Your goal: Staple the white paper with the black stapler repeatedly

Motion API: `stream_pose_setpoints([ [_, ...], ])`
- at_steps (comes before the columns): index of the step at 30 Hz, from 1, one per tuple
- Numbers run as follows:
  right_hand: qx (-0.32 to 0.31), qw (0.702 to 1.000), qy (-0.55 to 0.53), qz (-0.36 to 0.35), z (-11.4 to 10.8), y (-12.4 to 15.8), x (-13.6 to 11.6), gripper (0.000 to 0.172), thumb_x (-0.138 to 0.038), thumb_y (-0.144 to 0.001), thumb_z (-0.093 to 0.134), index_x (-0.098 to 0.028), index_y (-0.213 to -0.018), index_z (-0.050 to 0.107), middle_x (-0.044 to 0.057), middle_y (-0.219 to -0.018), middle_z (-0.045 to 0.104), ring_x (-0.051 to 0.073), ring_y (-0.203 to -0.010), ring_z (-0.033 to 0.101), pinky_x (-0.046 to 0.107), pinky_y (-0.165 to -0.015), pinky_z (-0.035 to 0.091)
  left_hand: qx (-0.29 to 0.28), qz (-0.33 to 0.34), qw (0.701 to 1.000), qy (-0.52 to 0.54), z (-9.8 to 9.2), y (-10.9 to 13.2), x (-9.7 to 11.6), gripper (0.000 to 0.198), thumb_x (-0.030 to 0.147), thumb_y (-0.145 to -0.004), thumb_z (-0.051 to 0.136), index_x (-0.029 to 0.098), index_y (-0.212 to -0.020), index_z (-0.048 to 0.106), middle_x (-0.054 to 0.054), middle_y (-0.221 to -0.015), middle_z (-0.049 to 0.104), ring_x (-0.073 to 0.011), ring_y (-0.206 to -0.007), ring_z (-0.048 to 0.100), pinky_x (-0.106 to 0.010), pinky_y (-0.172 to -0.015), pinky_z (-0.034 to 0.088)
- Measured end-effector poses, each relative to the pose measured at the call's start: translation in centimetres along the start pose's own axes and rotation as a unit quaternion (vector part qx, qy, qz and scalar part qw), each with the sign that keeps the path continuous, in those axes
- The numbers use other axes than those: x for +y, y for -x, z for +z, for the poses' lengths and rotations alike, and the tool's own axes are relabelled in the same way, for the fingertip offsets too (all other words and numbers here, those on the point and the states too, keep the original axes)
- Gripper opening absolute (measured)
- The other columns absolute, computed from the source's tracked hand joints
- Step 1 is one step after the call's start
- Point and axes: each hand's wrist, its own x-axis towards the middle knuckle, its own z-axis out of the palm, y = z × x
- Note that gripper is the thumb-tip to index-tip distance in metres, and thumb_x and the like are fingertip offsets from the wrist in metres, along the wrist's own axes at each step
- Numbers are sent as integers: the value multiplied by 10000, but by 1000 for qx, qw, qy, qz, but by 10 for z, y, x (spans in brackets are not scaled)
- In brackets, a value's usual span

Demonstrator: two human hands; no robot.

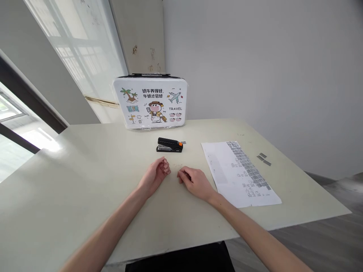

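Both hands rest on the pale table, a small gap between them. My left hand (155,174) lies on its side with the fingers curled in and nothing visible in them. My right hand (195,182) is closed, palm down, its thumb against the bent fingers; no object shows in it. Just beyond my left hand stands a black stapler (169,145) with an orange part at its right end. To the right of my right hand lies a white sheet of paper (227,170), with a slanting band of grey strips along its right side.
At the back of the table (85,162) stands a white case (155,104) with cartoon prints and a black handle. Several grey staple strips (266,162) lie right of the paper. A wall rises behind, and a window is at the left.
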Motion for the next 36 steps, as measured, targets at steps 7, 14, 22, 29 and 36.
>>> stream_pose_setpoints([
  [7,-4,1000,3,2,-1,1,-1,265,-316,-1058,467,-253,-849,617,-20,-784,748,154,-657,617,276,-680,435,0,-2,1000,-1,0,0,0,261,297,-861,793,152,-728,621,24,-687,474,-102,-605,443,-258,-644,449],
  [14,-4,1000,3,-2,-1,1,-1,269,-324,-1059,459,-254,-849,613,-18,-790,747,155,-671,624,276,-686,435,3,-3,1000,-1,2,0,1,260,289,-849,794,152,-714,619,27,-680,470,-101,-601,440,-258,-636,448],
  [22,-4,1000,5,0,-1,1,-2,259,-304,-1053,468,-250,-843,609,-22,-786,743,153,-666,612,279,-691,429,6,-5,1000,-3,2,-1,0,255,287,-852,789,152,-717,622,25,-687,468,-102,-609,436,-257,-631,449],
  [29,-6,1000,-4,3,0,0,-2,266,-319,-1057,463,-248,-851,616,-15,-794,749,155,-670,613,288,-692,438,5,-4,1000,-5,3,-1,1,253,286,-855,786,152,-716,622,25,-685,477,-102,-604,444,-260,-636,452],
  [36,-46,998,-50,2,-31,11,0,286,-429,-1067,457,-236,-1007,660,25,-926,783,154,-696,694,290,-668,527,2,-3,1000,-6,-1,-2,0,258,300,-853,800,154,-728,628,24,-690,485,-100,-599,445,-257,-632,450],
])
